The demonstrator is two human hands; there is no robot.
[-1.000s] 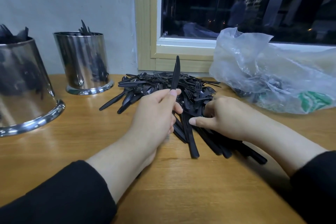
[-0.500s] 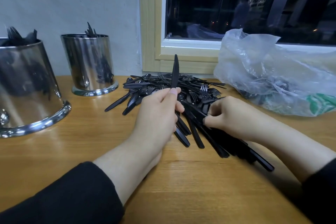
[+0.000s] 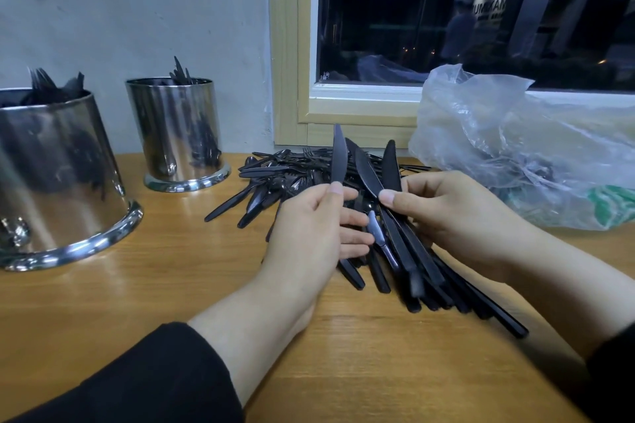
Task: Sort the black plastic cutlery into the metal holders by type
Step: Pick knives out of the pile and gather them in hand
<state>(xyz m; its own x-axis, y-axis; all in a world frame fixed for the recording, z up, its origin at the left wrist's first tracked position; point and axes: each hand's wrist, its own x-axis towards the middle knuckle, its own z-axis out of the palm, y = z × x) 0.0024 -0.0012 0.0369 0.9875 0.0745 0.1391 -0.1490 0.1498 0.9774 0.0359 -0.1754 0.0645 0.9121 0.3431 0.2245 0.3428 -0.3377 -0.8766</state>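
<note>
A heap of black plastic cutlery [image 3: 285, 175] lies on the wooden table [image 3: 137, 285] below the window. My left hand [image 3: 309, 230] pinches one black knife [image 3: 339, 154] upright, blade up. My right hand [image 3: 457, 216] holds a bundle of black knives [image 3: 391, 216], their blades lifted beside the first knife and their handles trailing toward me. Two metal holders stand at the left: a large near one [image 3: 58, 175] with forks showing above its rim, and a smaller far one [image 3: 177, 130] with black tips sticking out.
A crumpled clear plastic bag [image 3: 522, 148] with more cutlery inside lies at the right, under the window sill [image 3: 360, 103]. The wall closes off the table's far side. Bare wood shows in front of the holders and near me.
My right hand has lifted a bundle of knives off the table, raising their blades next to the knife in my left hand. The left hand has stayed about where it was.
</note>
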